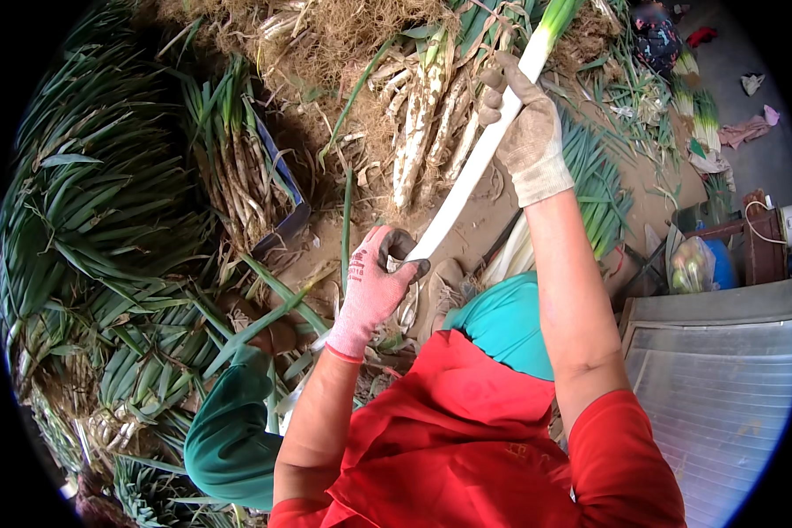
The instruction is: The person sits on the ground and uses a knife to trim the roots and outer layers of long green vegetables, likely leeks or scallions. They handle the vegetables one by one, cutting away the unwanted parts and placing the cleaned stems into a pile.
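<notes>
One long green onion with a clean white stalk (464,179) runs diagonally between my two gloved hands. Its white lower end meets the thumb and fingertips of my left hand (377,277), which wears a pink glove with dark fingertips. Higher up, near where the stalk turns green, my right hand (525,119) in a soiled white knit glove grips it. Beyond the stalk lies a pile of soil-covered green onions (422,125) with brown roots. Peeled white-stalked green onions (587,191) lie behind my right forearm.
A large heap of leafy green onions (105,198) fills the left side. More unpeeled ones lie by a blue-edged crate (280,158). At the right are a plastic bag of round green produce (692,265) and a translucent ribbed panel (716,389). Cloths lie on the floor at the upper right.
</notes>
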A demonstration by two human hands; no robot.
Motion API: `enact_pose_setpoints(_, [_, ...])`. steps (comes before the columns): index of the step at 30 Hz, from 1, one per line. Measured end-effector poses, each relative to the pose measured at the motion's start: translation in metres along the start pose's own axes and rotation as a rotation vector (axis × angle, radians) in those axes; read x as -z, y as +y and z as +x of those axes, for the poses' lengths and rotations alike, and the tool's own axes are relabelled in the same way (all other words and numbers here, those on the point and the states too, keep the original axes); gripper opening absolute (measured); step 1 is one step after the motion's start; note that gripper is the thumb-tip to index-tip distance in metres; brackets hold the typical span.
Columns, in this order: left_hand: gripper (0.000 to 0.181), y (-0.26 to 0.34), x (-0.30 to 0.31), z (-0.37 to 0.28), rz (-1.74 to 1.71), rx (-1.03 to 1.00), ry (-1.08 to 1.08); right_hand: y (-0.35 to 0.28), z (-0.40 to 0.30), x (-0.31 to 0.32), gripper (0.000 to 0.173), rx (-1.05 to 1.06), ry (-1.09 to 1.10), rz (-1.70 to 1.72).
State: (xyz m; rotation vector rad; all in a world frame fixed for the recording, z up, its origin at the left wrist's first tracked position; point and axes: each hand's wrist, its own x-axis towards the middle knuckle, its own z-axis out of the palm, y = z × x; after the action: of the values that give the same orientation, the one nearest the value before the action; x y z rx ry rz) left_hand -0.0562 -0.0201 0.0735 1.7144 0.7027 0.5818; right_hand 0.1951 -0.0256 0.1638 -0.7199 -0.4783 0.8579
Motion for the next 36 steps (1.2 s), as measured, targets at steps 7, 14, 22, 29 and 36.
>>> enact_pose_setpoints(7, [0.024, -0.012, -0.005, -0.001, 0.150, -0.146, 0.056, 0.004, 0.000, -0.002, 0.035, 0.026, 0.025, -0.070])
enact_pose_setpoints(14, [0.027, -0.002, -0.010, -0.012, 0.687, -0.573, 0.293, 0.011, 0.006, 0.000, 0.028, 0.103, 0.302, -0.182])
enact_pose_setpoints(22, [0.026, -0.046, 0.003, -0.070, 0.792, -0.658, -0.060, 0.007, 0.012, 0.031, 0.026, 0.072, 0.537, -0.308])
enact_pose_setpoints(29, [0.030, -0.110, 0.024, -0.104, 0.739, 0.108, -0.030, 0.005, 0.016, 0.033, 0.023, 0.139, 0.630, -0.343])
enact_pose_setpoints(36, [0.055, -0.043, 0.016, -0.046, 0.638, -0.085, 0.253, 0.008, 0.020, 0.033, 0.025, 0.076, 0.571, -0.254])
